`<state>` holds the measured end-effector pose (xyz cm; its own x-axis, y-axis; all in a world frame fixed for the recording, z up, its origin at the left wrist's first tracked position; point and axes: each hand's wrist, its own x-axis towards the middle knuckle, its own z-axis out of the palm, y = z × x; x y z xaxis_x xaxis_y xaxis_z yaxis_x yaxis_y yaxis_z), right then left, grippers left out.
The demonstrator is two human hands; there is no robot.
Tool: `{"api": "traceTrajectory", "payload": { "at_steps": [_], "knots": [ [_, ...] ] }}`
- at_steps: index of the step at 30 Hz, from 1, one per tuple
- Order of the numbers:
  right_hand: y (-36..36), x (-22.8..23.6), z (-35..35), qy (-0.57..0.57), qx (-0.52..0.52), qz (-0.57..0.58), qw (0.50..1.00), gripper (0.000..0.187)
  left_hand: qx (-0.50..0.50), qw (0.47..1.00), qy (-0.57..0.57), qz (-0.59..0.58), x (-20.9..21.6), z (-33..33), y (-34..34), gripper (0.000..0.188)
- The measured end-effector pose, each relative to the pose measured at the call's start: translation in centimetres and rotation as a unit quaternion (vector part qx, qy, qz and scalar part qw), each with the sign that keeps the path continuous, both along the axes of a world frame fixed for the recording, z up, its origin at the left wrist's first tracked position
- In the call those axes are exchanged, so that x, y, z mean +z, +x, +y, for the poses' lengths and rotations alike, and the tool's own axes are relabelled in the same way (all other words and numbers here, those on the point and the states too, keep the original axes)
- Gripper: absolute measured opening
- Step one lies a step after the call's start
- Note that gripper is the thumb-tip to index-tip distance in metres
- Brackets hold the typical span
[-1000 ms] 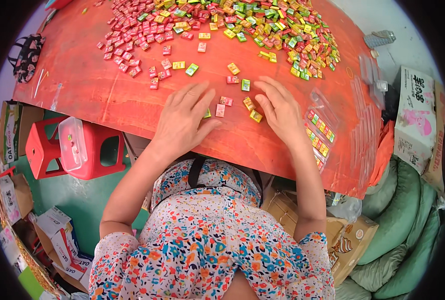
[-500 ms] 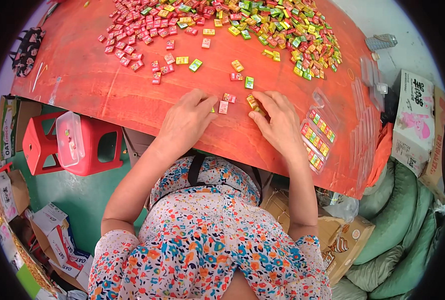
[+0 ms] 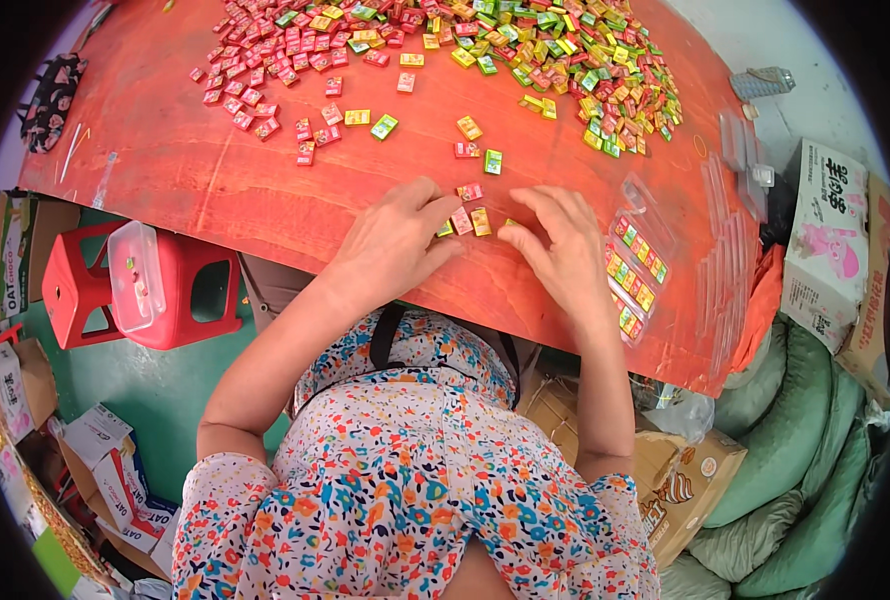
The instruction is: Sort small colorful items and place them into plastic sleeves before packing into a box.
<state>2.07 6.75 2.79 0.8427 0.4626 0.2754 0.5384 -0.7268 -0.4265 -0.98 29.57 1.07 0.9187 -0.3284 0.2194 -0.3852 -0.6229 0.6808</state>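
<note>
My left hand [image 3: 393,238] rests on the table's near part, thumb and forefinger curled around a small yellow-green box [image 3: 445,229] that is partly hidden. Beside that box lie a pink one [image 3: 461,220] and a yellow one [image 3: 480,221], side by side. A red box [image 3: 470,192] lies just beyond them. Facing them from the right, my right hand [image 3: 557,240] has its thumb and forefinger bent around another small yellow box [image 3: 509,223], of which only an edge shows.
Loose small boxes [image 3: 605,75] heap up along the far side of the red table [image 3: 215,190]. Right of my right hand are clear plastic trays with rows of boxes [image 3: 630,280] and stacked empty trays [image 3: 725,260]. A red stool [image 3: 200,300] stands left, below table height.
A yellow box from my right hand now lies beside the pink one. My left hand has shifted right, with the yellow-green and pink boxes. The red box has moved slightly right.
</note>
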Motion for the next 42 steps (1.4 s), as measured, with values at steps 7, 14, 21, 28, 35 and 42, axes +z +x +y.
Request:
{"api": "traceTrajectory", "payload": {
  "at_steps": [7, 14, 21, 28, 35, 42],
  "knots": [
    [2.3, 0.0, 3.8, -0.028, 0.024, 0.008, 0.999, 0.021, 0.051, 0.994, 0.064, -0.068, -1.3, -1.3, -0.1, 0.028],
    [2.8, -0.6, 4.6, -0.032, 0.182, 0.022, 0.982, 0.027, 0.080, 0.997, 0.013, -0.010, -0.6, 2.4, -0.4, 0.018],
    [0.5, 1.4, 0.4, 0.010, 0.076, 0.057, 0.995, 0.035, 0.027, 0.997, 0.071, -0.029, 0.2, 1.5, -0.4, 0.042],
    [-0.3, -0.7, -1.9, 0.014, 0.037, 0.084, 0.996, 0.031, -0.010, 0.995, 0.093, -0.046, -0.4, 0.0, 0.5, 0.031],
    [0.1, -1.2, -0.4, -0.001, 0.025, 0.052, 0.998, 0.034, 0.013, 0.996, 0.075, -0.052, -0.8, -1.5, 0.1, 0.025],
    [1.1, 0.2, -0.7, 0.072, -0.027, 0.138, 0.987, 0.044, 0.049, 0.995, 0.067, -0.063, 0.9, -0.6, 1.0, 0.028]
  ]
}}
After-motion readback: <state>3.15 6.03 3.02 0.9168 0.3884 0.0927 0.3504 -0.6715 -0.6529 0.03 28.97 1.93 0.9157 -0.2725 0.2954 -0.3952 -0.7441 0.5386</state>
